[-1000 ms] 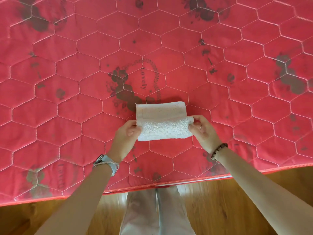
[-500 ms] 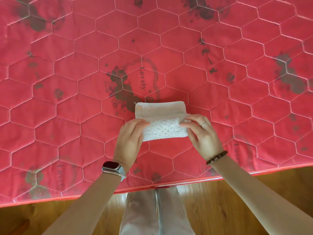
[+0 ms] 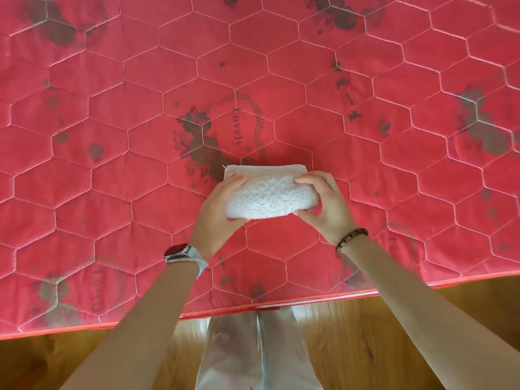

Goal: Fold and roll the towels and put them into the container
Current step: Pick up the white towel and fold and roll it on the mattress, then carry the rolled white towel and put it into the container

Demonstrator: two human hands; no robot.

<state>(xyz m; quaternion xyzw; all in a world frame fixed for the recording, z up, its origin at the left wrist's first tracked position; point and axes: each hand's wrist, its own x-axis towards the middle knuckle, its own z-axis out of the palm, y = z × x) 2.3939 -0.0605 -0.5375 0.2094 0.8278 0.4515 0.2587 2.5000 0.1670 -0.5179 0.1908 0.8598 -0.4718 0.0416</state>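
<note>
A small white towel, rolled almost to its far edge, lies on the red quilted mattress near the front middle. A thin flat strip of it still shows beyond the roll. My left hand grips the roll's left end, fingers over the top and thumb underneath. At the right end my right hand grips it the same way. No container is in view.
The mattress's front edge runs across the lower part of the view, with wooden floor below it. My legs in light trousers stand against that edge.
Both hands have rolled the towel away from me; the roll has grown thicker and the flat part beyond it has shrunk to a narrow strip.
</note>
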